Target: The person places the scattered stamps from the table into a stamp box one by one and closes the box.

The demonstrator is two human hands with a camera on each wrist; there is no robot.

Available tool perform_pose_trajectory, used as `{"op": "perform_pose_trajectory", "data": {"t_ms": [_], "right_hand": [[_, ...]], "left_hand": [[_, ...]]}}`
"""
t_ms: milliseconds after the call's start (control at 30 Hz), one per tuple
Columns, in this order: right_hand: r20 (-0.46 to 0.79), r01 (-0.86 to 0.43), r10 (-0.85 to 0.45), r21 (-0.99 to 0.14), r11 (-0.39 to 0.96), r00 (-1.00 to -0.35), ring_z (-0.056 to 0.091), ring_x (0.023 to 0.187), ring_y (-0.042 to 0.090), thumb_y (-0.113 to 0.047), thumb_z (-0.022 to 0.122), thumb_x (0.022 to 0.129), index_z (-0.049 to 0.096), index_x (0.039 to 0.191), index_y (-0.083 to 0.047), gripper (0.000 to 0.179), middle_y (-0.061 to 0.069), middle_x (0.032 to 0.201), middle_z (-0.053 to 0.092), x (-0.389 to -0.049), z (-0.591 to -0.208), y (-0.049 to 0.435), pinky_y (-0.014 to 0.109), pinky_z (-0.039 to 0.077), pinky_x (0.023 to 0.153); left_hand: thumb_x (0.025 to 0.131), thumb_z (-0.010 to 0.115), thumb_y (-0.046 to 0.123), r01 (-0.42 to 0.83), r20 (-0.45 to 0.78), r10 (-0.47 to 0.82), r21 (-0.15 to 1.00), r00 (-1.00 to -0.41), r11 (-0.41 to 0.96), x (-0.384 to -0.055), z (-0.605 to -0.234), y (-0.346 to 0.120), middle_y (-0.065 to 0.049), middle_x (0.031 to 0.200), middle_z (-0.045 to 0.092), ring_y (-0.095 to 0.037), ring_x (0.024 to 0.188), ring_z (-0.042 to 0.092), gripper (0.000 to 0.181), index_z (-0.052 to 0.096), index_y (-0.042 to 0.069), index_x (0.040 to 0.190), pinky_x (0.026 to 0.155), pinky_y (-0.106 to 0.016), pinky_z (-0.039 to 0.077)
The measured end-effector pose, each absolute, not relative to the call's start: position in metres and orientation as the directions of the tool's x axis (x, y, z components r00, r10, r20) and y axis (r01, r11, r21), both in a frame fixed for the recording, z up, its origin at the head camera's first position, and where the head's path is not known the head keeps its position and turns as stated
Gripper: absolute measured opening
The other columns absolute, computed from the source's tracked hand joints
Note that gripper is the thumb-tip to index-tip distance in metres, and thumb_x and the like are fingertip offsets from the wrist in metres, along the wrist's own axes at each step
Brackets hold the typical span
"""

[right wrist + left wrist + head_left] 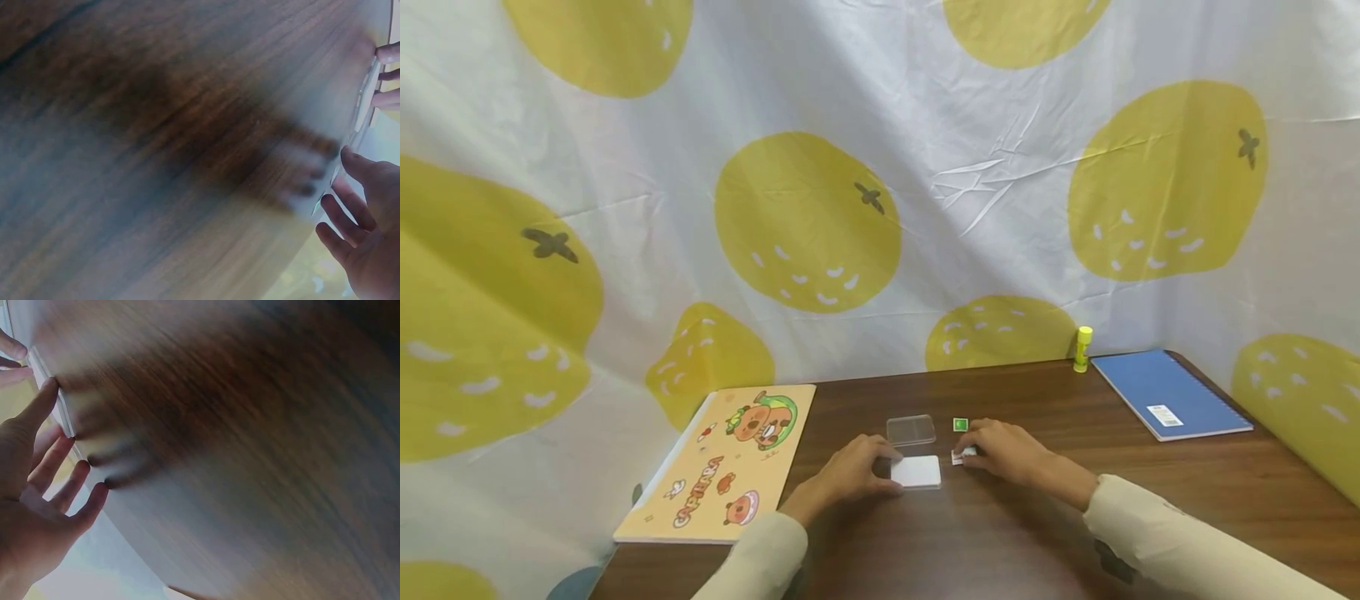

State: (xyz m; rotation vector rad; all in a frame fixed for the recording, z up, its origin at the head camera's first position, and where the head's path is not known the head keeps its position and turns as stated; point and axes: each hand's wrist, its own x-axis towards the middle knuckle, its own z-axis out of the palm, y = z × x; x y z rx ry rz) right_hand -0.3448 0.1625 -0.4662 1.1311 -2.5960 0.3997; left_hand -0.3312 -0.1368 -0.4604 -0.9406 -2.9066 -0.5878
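the left hand [856, 469] holds the white card [919, 472] by its left end, lower centre of the frame, probably to steady it. the right hand [1006, 451] touches small white paper [957, 457] just beside; whether it pinches, i cannot tell. above, 1 clear lid [911, 430] and 1 green sticker [960, 425] lie near, perhaps for easy reach.
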Motion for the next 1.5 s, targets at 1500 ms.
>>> {"op": "perform_pose_trajectory", "data": {"t_ms": [1500], "right_hand": [[0.393,-0.799,-0.704,-0.165,0.579,-0.591,0.066,0.095,0.012,-0.027,0.081,0.091,0.08,0.1,-0.02,0.012,-0.006,0.101,0.071,-0.337,-0.468,0.101,0.035,0.059,0.08]], "left_hand": [[0.074,0.095,0.036,0.491,0.11,0.49,0.384,-0.865,0.782,-0.337,-0.457,-0.134,0.001,0.113,0.073,-0.021,0.108,0.067,0.047,0.081,0.015,0.113,0.098,-0.042,0.053]]}}
